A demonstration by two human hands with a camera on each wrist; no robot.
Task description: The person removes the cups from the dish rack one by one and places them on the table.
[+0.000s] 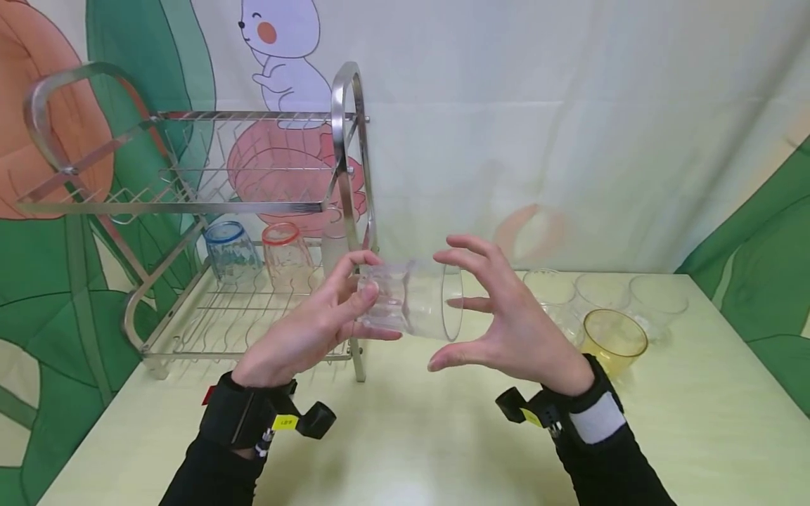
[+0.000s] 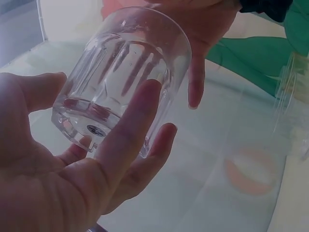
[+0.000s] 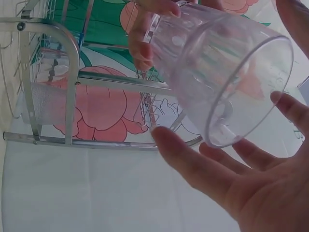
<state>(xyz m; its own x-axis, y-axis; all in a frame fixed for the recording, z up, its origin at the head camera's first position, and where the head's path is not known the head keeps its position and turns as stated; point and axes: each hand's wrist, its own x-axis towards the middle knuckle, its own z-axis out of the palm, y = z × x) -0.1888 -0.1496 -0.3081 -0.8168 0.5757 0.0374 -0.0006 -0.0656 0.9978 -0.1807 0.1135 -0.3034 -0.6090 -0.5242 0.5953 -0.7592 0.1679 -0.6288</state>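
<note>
A clear drinking glass (image 1: pixel 419 302) lies sideways in the air, mouth to the right. My left hand (image 1: pixel 310 323) grips its base, thumb in front and fingers around the far side. In the left wrist view the glass (image 2: pixel 128 63) has a faceted lower body and a small dark mark on its thick bottom. My right hand (image 1: pixel 512 320) is spread around the rim, thumb below and fingers above, not closed on it. The right wrist view shows the wide mouth of the glass (image 3: pixel 246 82) near those fingertips; whether one touches the rim I cannot tell.
A two-tier metal dish rack (image 1: pixel 190 208) stands at the left. On its lower tier are upturned glasses, one blue-rimmed (image 1: pixel 233 254), one red-rimmed (image 1: pixel 287 257), one frosted (image 1: pixel 334 246). A yellow glass (image 1: pixel 614 341) and several clear glasses (image 1: pixel 658 302) stand at the right.
</note>
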